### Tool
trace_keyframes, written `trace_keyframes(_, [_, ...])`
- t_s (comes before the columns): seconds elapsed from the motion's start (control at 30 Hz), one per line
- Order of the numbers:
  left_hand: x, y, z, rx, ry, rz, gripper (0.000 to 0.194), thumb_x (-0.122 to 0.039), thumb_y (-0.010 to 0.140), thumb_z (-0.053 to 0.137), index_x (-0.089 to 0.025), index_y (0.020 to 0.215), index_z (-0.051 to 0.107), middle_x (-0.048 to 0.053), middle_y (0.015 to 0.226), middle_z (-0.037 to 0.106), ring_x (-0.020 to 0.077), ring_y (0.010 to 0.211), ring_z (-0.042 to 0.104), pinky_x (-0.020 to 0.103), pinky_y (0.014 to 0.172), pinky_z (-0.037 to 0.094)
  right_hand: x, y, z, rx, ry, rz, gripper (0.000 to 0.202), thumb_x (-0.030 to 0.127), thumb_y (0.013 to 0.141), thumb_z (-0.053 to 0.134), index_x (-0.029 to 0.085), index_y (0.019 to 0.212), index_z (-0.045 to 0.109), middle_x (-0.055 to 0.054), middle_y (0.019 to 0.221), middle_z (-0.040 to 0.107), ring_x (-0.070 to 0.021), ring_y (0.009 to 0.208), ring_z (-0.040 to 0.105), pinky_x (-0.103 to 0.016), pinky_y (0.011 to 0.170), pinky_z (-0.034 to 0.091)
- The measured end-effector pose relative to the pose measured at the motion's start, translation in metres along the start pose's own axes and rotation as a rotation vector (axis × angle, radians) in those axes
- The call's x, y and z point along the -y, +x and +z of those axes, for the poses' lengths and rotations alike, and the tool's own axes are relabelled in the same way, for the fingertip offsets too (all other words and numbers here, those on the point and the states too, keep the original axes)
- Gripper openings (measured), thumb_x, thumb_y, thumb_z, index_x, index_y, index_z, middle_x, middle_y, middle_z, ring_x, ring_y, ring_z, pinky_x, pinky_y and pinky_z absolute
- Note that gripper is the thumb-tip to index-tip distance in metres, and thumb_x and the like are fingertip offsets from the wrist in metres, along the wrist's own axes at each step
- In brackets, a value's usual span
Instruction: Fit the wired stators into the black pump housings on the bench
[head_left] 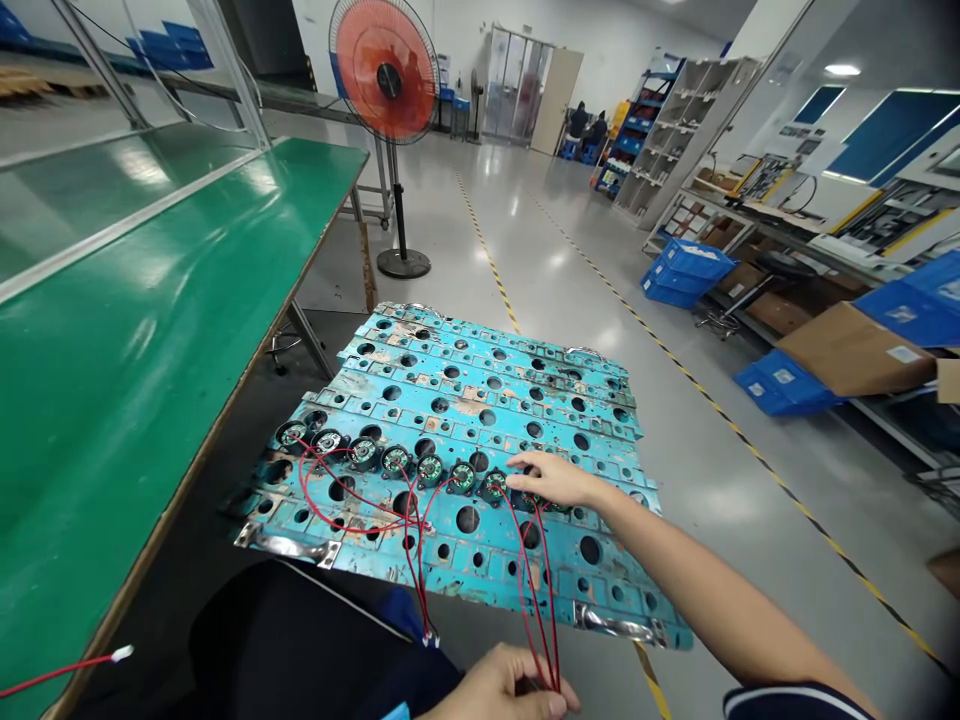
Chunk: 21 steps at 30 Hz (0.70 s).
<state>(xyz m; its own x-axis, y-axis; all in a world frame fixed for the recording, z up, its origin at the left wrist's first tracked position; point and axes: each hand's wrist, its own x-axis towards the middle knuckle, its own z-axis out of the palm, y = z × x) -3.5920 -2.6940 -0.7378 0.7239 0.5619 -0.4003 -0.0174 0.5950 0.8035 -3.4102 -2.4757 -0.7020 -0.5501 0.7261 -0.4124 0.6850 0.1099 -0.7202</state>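
Observation:
A blue, worn fixture plate [487,417] with many round holes lies in front of me. Across it runs a row of small round black housings [430,469] with green circuit boards, each with red wires. Below the plate's near edge, my left hand [510,685] is closed around several red wires [551,625] that rise to the right-hand housings. My right hand [551,478] reaches over the right end of the row, fingers apart, beside one housing [495,486]. It partly covers the housings beneath it; whether it touches them I cannot tell.
Metal handles [289,545] stick up along the plate's edges. A green-topped table [187,290] stands at left, with a white wire connector [122,653] by its edge. A red fan [386,80] stands ahead. Blue bins [686,270] and shelves line the right; people sit far back.

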Motion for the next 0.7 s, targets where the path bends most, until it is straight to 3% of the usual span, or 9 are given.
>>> trace_keyframes(0.13, [-0.002, 0.001, 0.002, -0.012, 0.003, -0.007, 0.062, -0.071, 0.074, 0.072, -0.018, 0.104, 0.080, 0.004, 0.076, 0.068, 0.0142, 0.069, 0.056, 0.025, 0.066, 0.040, -0.014, -0.003, -0.004, -0.029, 0.047, -0.014, 0.065, 0.072, 0.092, 0.046, 0.022, 0.131, 0.062, -0.009, 0.124, 0.067, -0.0238, 0.104, 0.064, -0.038, 0.093, 0.051])
trace_keyframes(0.23, [-0.004, 0.003, 0.004, -0.011, 0.002, -0.009, 0.062, -0.071, 0.073, 0.073, -0.018, 0.103, 0.080, 0.003, 0.075, 0.065, 0.0125, 0.068, 0.052, 0.024, 0.065, 0.038, -0.014, -0.001, 0.003, -0.078, 0.030, -0.013, 0.065, 0.071, 0.088, 0.055, 0.022, 0.131, 0.063, -0.010, 0.120, 0.067, -0.0226, 0.096, 0.064, -0.038, 0.088, 0.052])
trace_keyframes(0.3, [-0.005, 0.003, 0.005, -0.013, 0.001, -0.015, 0.063, -0.071, 0.072, 0.074, -0.017, 0.103, 0.080, 0.003, 0.073, 0.063, 0.0122, 0.067, 0.051, 0.024, 0.067, 0.039, -0.009, -0.004, 0.007, -0.161, 0.000, -0.015, 0.063, 0.069, 0.087, 0.059, 0.023, 0.130, 0.063, -0.010, 0.124, 0.065, -0.0253, 0.105, 0.062, -0.041, 0.096, 0.048])
trace_keyframes(0.4, [-0.005, 0.005, 0.006, -0.013, -0.015, -0.032, 0.065, -0.073, 0.068, 0.075, -0.016, 0.101, 0.080, 0.002, 0.071, 0.062, 0.0123, 0.066, 0.052, 0.026, 0.070, 0.042, -0.001, -0.031, 0.011, -0.373, -0.038, 0.014, 0.055, 0.065, 0.098, 0.040, 0.022, 0.123, 0.064, -0.012, 0.128, 0.062, -0.0294, 0.119, 0.054, -0.048, 0.107, 0.038])
trace_keyframes(0.47, [-0.002, 0.010, 0.008, -0.011, -0.037, -0.049, 0.068, -0.074, 0.066, 0.076, -0.016, 0.101, 0.080, 0.002, 0.072, 0.062, 0.0130, 0.067, 0.054, 0.027, 0.072, 0.044, -0.001, -0.065, 0.019, -0.474, -0.001, 0.076, 0.059, 0.061, 0.102, 0.025, 0.020, 0.115, 0.066, -0.012, 0.110, 0.067, -0.0284, 0.105, 0.059, -0.046, 0.098, 0.044])
trace_keyframes(0.5, [0.000, 0.014, 0.009, -0.015, -0.055, -0.058, 0.070, -0.075, 0.065, 0.076, -0.016, 0.101, 0.079, 0.003, 0.073, 0.063, 0.0137, 0.068, 0.056, 0.028, 0.073, 0.046, -0.001, -0.085, 0.027, -0.480, 0.054, 0.113, 0.059, 0.061, 0.102, 0.026, 0.020, 0.111, 0.067, -0.010, 0.097, 0.069, -0.0269, 0.093, 0.062, -0.043, 0.089, 0.048])
trace_keyframes(0.57, [0.004, 0.026, 0.014, -0.030, -0.097, -0.069, 0.074, -0.078, 0.061, 0.076, -0.015, 0.100, 0.077, 0.004, 0.075, 0.064, 0.0155, 0.069, 0.059, 0.031, 0.074, 0.047, -0.002, -0.123, 0.052, -0.346, 0.193, 0.153, 0.051, 0.063, 0.098, 0.040, 0.024, 0.118, 0.066, -0.006, 0.086, 0.069, -0.0261, 0.084, 0.064, -0.040, 0.082, 0.051])
trace_keyframes(0.7, [0.015, 0.048, 0.027, -0.089, -0.149, -0.045, 0.076, -0.084, 0.062, 0.069, -0.013, 0.090, 0.073, 0.005, 0.077, 0.064, 0.0160, 0.069, 0.058, 0.032, 0.072, 0.046, 0.004, -0.162, 0.110, -0.165, 0.415, 0.086, 0.048, 0.058, 0.099, 0.046, 0.031, 0.137, 0.058, -0.006, 0.111, 0.070, -0.0260, 0.101, 0.066, -0.040, 0.089, 0.052])
